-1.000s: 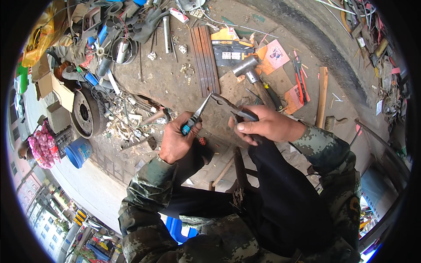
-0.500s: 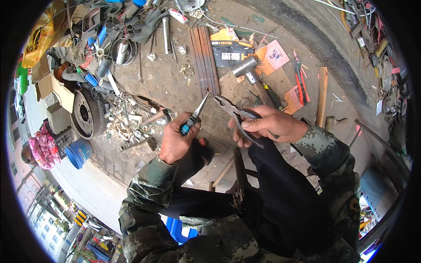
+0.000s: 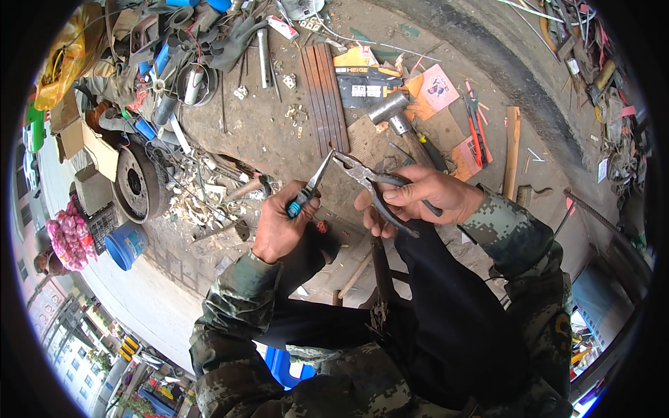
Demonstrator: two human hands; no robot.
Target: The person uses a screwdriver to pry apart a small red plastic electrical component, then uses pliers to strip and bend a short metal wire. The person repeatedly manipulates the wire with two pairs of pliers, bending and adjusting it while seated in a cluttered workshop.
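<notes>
My left hand is closed on needle-nose pliers with blue and black handles, pointing up. My right hand grips old combination pliers, their dark handles spread apart. The jaws of both tools nearly meet in front of me; whether they touch, or pinch something tiny, I cannot tell. Beyond them lie long rusty bars and a steel-headed hammer, with red-handled cutters to the right. Below my hands, between my knees, stands a dark upright rod or post.
Metal scrap and a pot crowd the upper left, near a wheel rim, cardboard and a blue bucket. A wooden strip lies right of my hands. More scrap piles along the right edge.
The combination pliers in my right hand have swung, their handles now wider apart and their jaws turned toward the needle-nose tip. My left hand has barely moved.
</notes>
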